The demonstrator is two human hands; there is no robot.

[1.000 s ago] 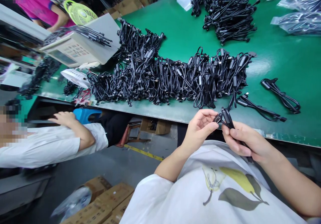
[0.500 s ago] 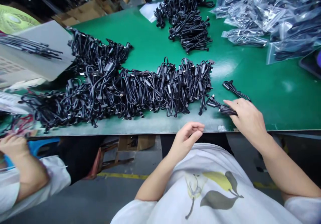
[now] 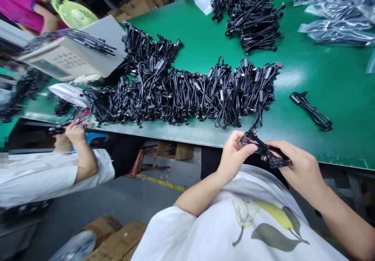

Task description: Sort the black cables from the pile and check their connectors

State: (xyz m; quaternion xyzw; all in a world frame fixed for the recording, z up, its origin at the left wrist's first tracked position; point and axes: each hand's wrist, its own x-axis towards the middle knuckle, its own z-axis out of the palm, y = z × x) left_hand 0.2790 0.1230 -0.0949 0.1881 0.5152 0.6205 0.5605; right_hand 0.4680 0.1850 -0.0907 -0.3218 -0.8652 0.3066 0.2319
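Note:
A folded black cable bundle [image 3: 265,150] with metal plugs is held between my two hands, just over the table's front edge. My left hand [image 3: 234,153] pinches its plug end between thumb and fingers. At the other end, my right hand [image 3: 299,163] is closed around the folded loops. To the right on the green table [image 3: 301,73] lies another folded cable [image 3: 312,110], apart from the rest. A long heap of similar black cables [image 3: 187,95] stretches leftward from near my left hand.
Another pile of black cables [image 3: 254,23] lies farther back, with cables in clear plastic bags [image 3: 340,27] at the far right. On the left are a grey box-shaped device [image 3: 70,58], a green fan [image 3: 74,13] and a co-worker's hands [image 3: 74,133]. Cardboard boxes [image 3: 117,241] stand on the floor.
My right hand has lifted the cable bundle off the table and brought it toward me. My left hand has closed on its plug end. The view has shifted left.

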